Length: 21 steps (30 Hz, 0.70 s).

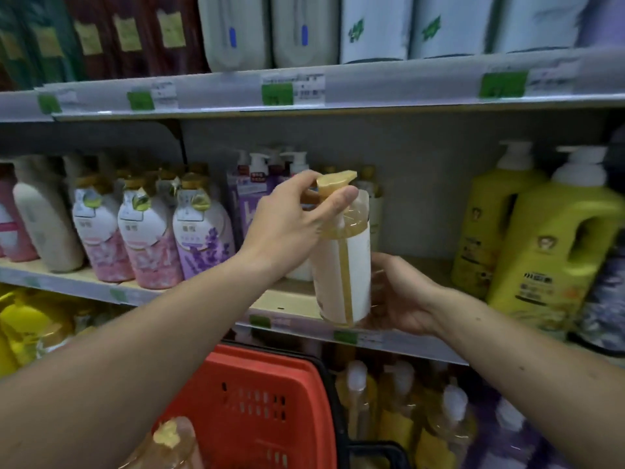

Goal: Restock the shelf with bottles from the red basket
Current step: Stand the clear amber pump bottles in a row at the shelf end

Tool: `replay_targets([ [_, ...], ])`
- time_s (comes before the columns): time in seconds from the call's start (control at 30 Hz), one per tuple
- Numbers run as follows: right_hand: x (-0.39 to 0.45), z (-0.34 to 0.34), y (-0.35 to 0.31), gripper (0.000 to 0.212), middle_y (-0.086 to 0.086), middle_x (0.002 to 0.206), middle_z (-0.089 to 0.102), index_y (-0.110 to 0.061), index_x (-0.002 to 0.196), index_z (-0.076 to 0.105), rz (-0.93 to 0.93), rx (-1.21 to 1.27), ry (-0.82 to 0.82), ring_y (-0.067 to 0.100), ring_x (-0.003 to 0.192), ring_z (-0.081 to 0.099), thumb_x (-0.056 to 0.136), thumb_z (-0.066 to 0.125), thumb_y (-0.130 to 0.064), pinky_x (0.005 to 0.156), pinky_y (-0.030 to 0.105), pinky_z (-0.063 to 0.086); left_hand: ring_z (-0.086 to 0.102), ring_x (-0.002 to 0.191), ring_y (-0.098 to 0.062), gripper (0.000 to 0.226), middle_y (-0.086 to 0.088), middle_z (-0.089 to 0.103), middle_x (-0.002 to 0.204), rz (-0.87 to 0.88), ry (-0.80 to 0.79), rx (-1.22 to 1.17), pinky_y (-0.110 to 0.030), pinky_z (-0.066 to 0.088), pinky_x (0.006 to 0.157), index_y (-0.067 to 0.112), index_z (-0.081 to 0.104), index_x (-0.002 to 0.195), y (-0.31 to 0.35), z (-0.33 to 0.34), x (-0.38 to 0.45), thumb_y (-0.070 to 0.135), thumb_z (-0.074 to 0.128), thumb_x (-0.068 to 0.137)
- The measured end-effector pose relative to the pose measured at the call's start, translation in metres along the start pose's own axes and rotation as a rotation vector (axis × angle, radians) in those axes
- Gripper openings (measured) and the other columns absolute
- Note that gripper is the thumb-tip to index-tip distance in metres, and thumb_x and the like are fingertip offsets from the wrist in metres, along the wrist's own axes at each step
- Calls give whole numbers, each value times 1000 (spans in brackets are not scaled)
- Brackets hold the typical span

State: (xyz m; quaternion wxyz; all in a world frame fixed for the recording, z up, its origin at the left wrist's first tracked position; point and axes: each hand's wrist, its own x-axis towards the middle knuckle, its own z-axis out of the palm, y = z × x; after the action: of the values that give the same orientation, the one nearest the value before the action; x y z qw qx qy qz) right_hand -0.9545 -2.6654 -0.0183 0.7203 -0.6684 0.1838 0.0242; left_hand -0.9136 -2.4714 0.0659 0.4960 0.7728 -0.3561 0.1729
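The left hand (297,214) pinches the pump bottle (343,262) at its neck while the right hand (399,296) cups its base, steadying it upright, I'd say, for the shelf (291,299) gap.

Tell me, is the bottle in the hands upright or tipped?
Nearly upright, leaning slightly: the bottle has its pump on top, with left hand at the neck and right hand near the base.

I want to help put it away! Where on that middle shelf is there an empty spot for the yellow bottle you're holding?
The bare patch is on the middle shelf, behind the pump bottle held by the left hand and right hand. It lies between the purple boxed bottles and the yellow-green jugs. Left of that, the pink and lavender bottles stand crowded together.
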Motion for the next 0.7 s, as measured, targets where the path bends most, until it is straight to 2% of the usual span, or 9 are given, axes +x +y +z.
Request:
replay_targets([
  [0.07, 5, -18, -5, 53, 15, 94, 77, -14, 114, 73, 2, 3, 63, 37, 95, 71, 86, 57, -56, 67, 43, 61, 66, 91, 4, 41, 16, 73, 98, -16, -39, -28, -15, 50, 68, 35, 70, 105, 6, 17, 14, 71, 61, 88],
  [0.13, 10, -34, -9, 46, 13, 97, 77, -17, 111, 73, -2, 19, 140, 33, 96, 69, 93, 50, -53, 66, 38, 58, 67, 89, 2, 40, 14, 73, 96, -28, -52, -53, -24, 56, 73, 32, 69, 103, 8, 33, 25, 68, 63, 88],
  [0.2, 16, -46, -12, 44, 14, 104, 76, -19, 109, 73, -18, 55, 205, 32, 99, 70, 97, 48, -52, 71, 39, 60, 67, 90, -2, 41, 12, 72, 94, -46, -34, -56, -31, 59, 78, 29, 68, 101, 8, 50, 35, 67, 65, 87],
  [0.3, 26, -60, -14, 40, 13, 103, 76, -20, 111, 72, -18, 83, 271, 33, 99, 70, 100, 50, -51, 80, 44, 60, 65, 97, -9, 34, 13, 67, 99, -119, -20, -72, -30, 57, 80, 31, 60, 100, 5, 77, 45, 63, 67, 88],
  [0.4, 33, -68, -13, 39, 12, 94, 76, -19, 105, 70, -8, 94, 326, 31, 90, 71, 100, 52, -53, 67, 40, 59, 64, 102, -15, 30, 9, 64, 103, -197, -15, -61, -34, 56, 83, 32, 54, 106, -2, 102, 53, 55, 69, 92],
  [0.43, 35, -70, -13, 39, 11, 92, 76, -20, 103, 70, -9, 96, 345, 30, 89, 72, 100, 51, -54, 67, 41, 59, 64, 103, -17, 31, 6, 65, 105, -218, -19, -60, -36, 56, 86, 30, 56, 109, -3, 108, 56, 52, 70, 92],
  [0.57, 47, -79, -15, 36, 6, 100, 73, -25, 95, 64, -58, 64, 429, 28, 101, 68, 105, 42, -52, 98, 46, 56, 63, 107, -21, 34, 2, 65, 116, -251, -13, -46, -40, 54, 95, 25, 63, 125, -7, 128, 67, 43, 69, 97],
  [0.63, 51, -81, -17, 35, 6, 107, 71, -25, 94, 62, -79, 54, 453, 27, 106, 66, 107, 38, -47, 104, 46, 53, 64, 110, -26, 28, -3, 65, 117, -262, -40, 7, -46, 55, 98, 22, 62, 121, -5, 138, 76, 38, 67, 99],
  [0.7, 54, -83, -16, 34, 8, 114, 71, -23, 100, 63, -95, 52, 472, 26, 110, 66, 110, 35, -41, 106, 46, 51, 64, 111, -28, 34, -6, 66, 120, -241, -48, 64, -50, 54, 98, 22, 61, 121, -1, 146, 87, 46, 65, 98],
])
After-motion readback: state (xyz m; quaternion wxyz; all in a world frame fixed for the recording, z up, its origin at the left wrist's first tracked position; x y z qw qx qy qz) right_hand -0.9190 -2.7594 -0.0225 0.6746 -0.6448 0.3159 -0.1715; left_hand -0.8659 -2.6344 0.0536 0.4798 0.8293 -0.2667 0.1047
